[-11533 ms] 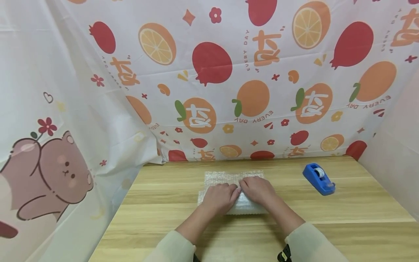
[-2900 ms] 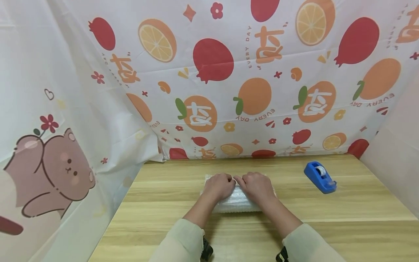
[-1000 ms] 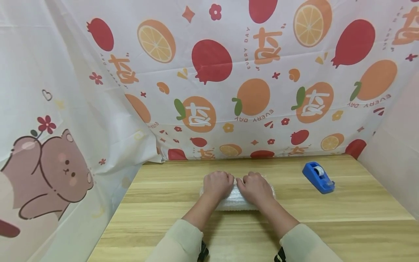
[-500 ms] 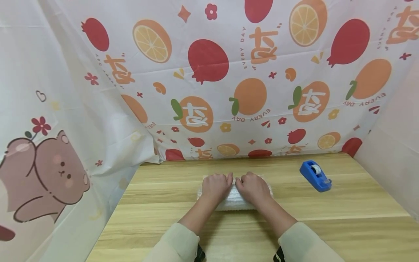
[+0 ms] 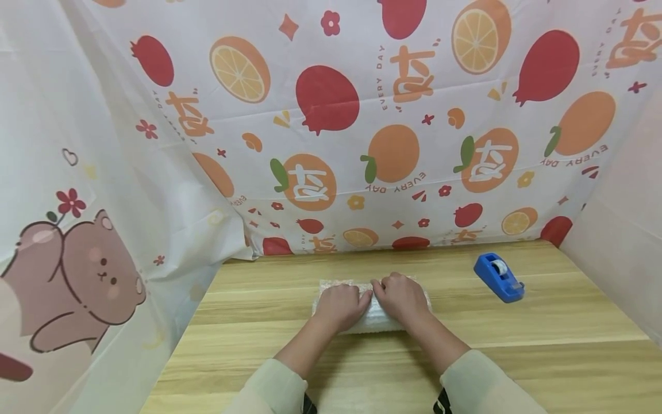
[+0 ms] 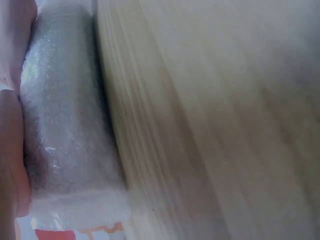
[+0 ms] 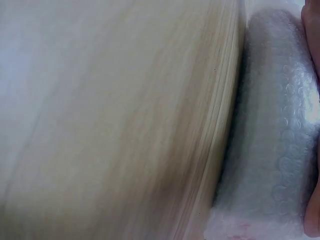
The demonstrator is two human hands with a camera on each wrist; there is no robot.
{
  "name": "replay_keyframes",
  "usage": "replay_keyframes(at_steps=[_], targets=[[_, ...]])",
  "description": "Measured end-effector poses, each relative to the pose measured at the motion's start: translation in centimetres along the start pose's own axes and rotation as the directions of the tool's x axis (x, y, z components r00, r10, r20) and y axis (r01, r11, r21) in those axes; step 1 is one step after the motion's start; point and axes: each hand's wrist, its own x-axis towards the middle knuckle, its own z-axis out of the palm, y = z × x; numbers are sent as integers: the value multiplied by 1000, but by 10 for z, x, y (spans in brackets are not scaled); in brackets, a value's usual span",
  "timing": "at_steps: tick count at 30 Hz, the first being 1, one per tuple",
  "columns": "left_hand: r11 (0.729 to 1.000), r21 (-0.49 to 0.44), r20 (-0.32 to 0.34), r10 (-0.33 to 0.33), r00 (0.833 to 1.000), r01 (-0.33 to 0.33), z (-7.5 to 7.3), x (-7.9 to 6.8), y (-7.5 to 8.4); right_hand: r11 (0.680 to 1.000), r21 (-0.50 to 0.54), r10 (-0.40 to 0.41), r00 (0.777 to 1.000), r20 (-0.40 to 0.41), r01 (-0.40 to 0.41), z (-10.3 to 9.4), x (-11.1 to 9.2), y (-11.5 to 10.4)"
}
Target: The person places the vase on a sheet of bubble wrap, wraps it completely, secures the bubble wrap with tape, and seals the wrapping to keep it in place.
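A clear bubble wrap roll (image 5: 380, 323) lies crosswise on the wooden table, with a loose strip of it showing behind the left knuckles. My left hand (image 5: 338, 306) lies over its left half, fingers curled down over the far side. On the right half my right hand (image 5: 402, 296) grips it the same way, and the two thumbs nearly meet in the middle. In the left wrist view the bubble wrap (image 6: 70, 125) looks like a thick cylinder; in the right wrist view the bubble wrap (image 7: 272, 125) shows its bubbles. Fingertips are hidden, as is anything inside the roll.
A blue tape dispenser (image 5: 499, 279) with a roll of clear tape stands at the back right of the table (image 5: 517, 368). A white curtain (image 5: 445, 103) printed with fruit hangs behind the table, and another with a bear (image 5: 98, 270) hangs at the left.
The bubble wrap lay flatter and wider 11.5 seconds ago and is now more tightly rolled. In the last half second my left hand has shifted toward me, uncovering wrap behind it.
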Motion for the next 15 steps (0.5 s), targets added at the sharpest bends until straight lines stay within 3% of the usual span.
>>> replay_keyframes(at_steps=[6, 15], targets=[[999, -13, 45, -39, 998, 40, 3, -2, -1, 1000, 15, -9, 1000, 6, 9, 0, -3, 1], [998, -27, 0, -58, 998, 58, 4, 2, -2, 993, 27, -120, 993, 13, 119, -3, -5, 7]])
